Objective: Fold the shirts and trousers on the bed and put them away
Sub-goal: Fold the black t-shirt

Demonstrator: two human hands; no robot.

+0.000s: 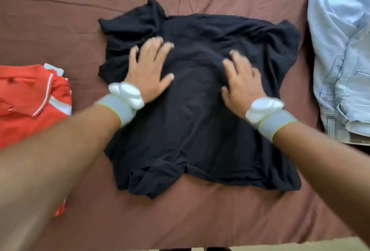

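A black shirt (200, 122) lies spread and wrinkled in the middle of the bed, its collar end bunched at the far left. My left hand (150, 70) lies flat on the shirt's left half with fingers spread. On the shirt's right half, my right hand (240, 82) presses palm down, fingers straight. Both wrists wear grey bands with white pieces. A red shirt (30, 98) with white trim lies at the left edge. Light blue jeans (340, 60) lie along the right edge.
The brown bedsheet (60, 20) covers the whole bed. Its near edge (220, 244) runs along the bottom of the view, with a strip of light floor beyond it. Bare sheet shows beyond the black shirt and in front of it.
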